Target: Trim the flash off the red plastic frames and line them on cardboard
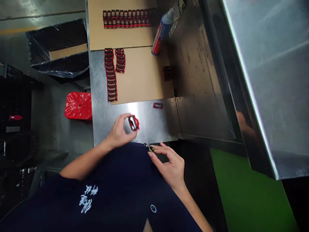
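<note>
Between the thumb and fingers of my left hand (118, 131) is a small red-and-black frame-shaped part (133, 123), held tilted just above the metal tabletop (103, 119). My right hand (172, 165) pinches small snips (150, 147) with thin metal tips and a bit of yellow and black, by the table's near edge. Their tips point left, below the part and apart from it. A single similar part (158, 105) lies on the bare metal, right of my left hand.
Rows of red-and-black parts (111, 75) lie on a cardboard sheet (142, 74), with more on a farther cardboard sheet (96, 35). A spray can (162, 32) stands by the metal side panel (200, 74). Left are a red stool (78, 105) and a plastic-lined bin (58, 69).
</note>
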`<state>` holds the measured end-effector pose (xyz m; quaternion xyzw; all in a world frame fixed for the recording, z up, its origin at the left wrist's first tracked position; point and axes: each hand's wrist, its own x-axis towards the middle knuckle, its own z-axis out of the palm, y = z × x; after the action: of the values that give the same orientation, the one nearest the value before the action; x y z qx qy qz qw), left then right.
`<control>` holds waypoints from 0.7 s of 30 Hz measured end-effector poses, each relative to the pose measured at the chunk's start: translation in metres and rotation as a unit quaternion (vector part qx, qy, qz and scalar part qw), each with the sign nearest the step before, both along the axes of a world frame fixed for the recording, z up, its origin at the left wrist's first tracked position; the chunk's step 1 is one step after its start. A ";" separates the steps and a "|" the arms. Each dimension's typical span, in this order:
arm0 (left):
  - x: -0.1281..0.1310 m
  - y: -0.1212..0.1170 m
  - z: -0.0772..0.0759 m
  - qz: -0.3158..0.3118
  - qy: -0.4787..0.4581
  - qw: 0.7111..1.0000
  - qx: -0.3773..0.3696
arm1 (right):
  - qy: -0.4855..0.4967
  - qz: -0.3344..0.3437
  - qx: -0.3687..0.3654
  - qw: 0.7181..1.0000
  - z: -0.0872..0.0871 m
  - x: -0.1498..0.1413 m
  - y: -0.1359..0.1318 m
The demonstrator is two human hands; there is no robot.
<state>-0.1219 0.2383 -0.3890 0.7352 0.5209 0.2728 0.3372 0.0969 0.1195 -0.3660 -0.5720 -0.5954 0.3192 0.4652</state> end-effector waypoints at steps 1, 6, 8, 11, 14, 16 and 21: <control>0.005 0.027 -0.011 0.041 0.064 0.997 0.024 | 0.003 -0.005 -0.005 1.000 -0.003 0.001 -0.001; 0.023 0.177 -0.060 0.202 0.295 0.934 -0.014 | 0.002 -0.004 -0.003 1.000 -0.010 0.011 -0.007; 0.025 0.216 -0.070 0.224 0.307 0.925 -0.022 | -0.003 -0.011 0.004 1.000 -0.011 0.016 -0.011; 0.025 0.247 -0.078 0.239 0.302 0.923 -0.008 | 0.000 -0.053 -0.001 0.999 -0.013 0.023 -0.017; 0.024 0.261 -0.082 0.252 0.298 0.921 0.014 | -0.001 -0.091 -0.023 0.996 -0.016 0.028 -0.022; 0.023 0.269 -0.083 0.260 0.296 0.919 0.020 | -0.005 -0.102 -0.033 0.994 -0.017 0.029 -0.023; 0.035 0.267 -0.082 0.214 0.295 0.931 0.023 | -0.004 -0.102 -0.058 0.993 -0.022 0.028 -0.021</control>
<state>-0.0868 0.5052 -0.4707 0.6614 0.7353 0.1212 0.0847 0.1249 0.0982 -0.3876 -0.6569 -0.5166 0.3019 0.4587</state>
